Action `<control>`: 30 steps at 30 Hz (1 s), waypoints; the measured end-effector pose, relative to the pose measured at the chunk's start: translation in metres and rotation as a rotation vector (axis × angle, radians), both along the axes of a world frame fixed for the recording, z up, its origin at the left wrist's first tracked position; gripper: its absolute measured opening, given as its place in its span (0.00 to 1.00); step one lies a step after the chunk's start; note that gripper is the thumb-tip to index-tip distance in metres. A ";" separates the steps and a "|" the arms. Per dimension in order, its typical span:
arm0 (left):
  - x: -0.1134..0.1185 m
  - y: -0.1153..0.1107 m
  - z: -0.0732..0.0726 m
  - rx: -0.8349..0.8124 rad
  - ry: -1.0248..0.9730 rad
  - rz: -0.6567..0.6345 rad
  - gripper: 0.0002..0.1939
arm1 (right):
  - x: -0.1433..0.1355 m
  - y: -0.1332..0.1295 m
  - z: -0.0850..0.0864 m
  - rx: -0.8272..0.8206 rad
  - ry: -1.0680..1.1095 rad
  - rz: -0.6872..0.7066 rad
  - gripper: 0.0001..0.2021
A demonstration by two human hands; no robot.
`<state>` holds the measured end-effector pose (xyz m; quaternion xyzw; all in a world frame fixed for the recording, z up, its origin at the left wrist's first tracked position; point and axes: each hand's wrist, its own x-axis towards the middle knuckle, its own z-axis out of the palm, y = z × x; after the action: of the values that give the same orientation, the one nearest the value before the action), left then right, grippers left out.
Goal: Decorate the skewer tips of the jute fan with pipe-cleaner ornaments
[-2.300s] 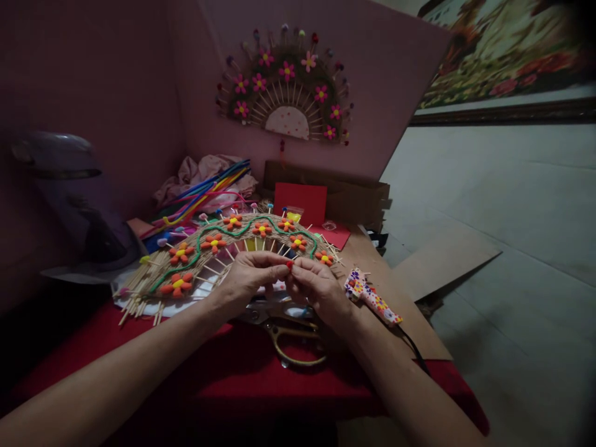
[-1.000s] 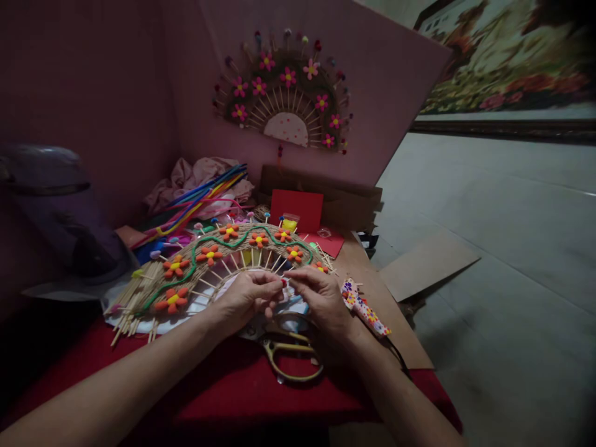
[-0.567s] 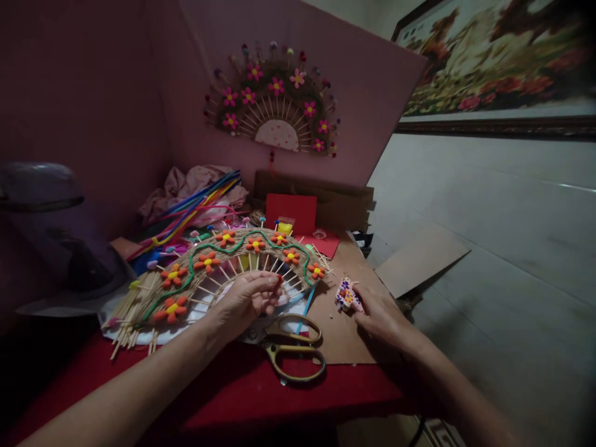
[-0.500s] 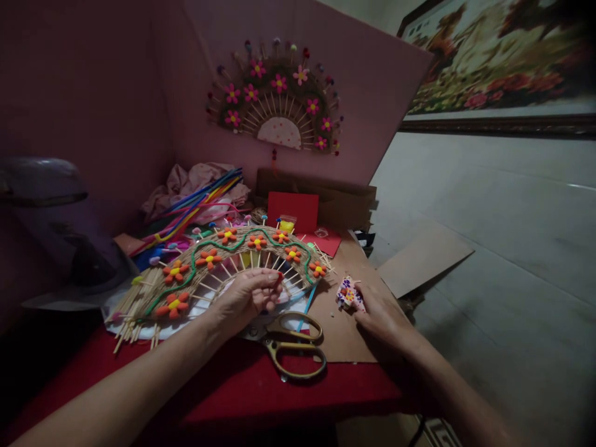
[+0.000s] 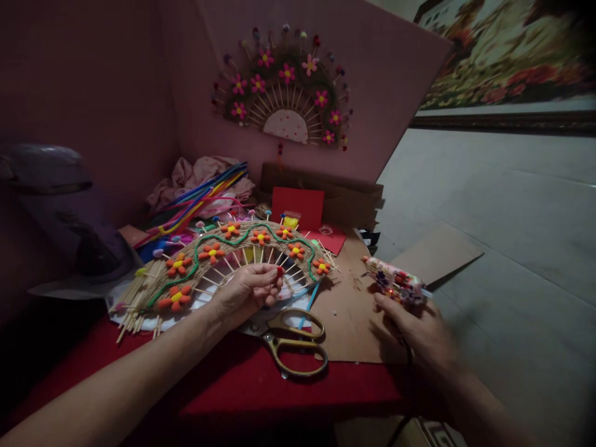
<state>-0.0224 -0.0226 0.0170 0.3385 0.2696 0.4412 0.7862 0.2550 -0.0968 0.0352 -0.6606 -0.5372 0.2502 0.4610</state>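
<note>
Between thumb and fingertips, my left hand pinches a small red pompom, held in front of the fan's open middle. My right hand is wrapped round a flower-patterned hot glue gun; its nozzle points left, a small light glows on it, and a glue stick shows at its rear. Behind my left hand lies a fan of thin sticks and twine, with orange flowers, a wavy green strip and pompoms on its stick ends. Large scissors with bronze-coloured handles lie just below my left hand.
A brown cardboard sheet lies on the red tablecloth. Coloured pipe cleaners and cloth are heaped behind the fan. Red card stands at the back. A similar pink-flowered fan hangs on the pink board. A purple appliance stands at left.
My right hand has lifted the glue gun up and to the right and turned it side-on. My left hand keeps its pinch on the pompom, nearly still. The view has shifted slightly.
</note>
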 end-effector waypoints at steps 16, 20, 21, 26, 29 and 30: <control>0.002 -0.003 0.000 -0.040 -0.029 -0.081 0.07 | -0.090 -0.010 -0.012 -0.261 0.267 0.582 0.21; 0.002 -0.003 -0.003 -0.031 -0.034 -0.119 0.08 | -0.093 -0.008 -0.017 -0.237 0.255 0.568 0.22; 0.002 -0.002 -0.003 -0.027 -0.035 -0.121 0.07 | -0.093 -0.008 -0.018 -0.228 0.266 0.562 0.22; 0.002 -0.003 -0.004 -0.041 -0.010 -0.128 0.07 | -0.092 -0.007 -0.022 -0.206 0.349 0.520 0.19; 0.002 -0.003 -0.005 -0.047 0.004 -0.122 0.07 | -0.092 -0.007 -0.025 -0.229 0.391 0.504 0.18; 0.003 -0.004 -0.005 -0.048 0.006 -0.122 0.07 | -0.092 -0.007 -0.025 -0.236 0.401 0.500 0.18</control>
<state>-0.0199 -0.0262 0.0122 0.3367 0.2611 0.3849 0.8187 0.1634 -0.1035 0.0098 -0.4949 -0.5486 0.5407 0.4023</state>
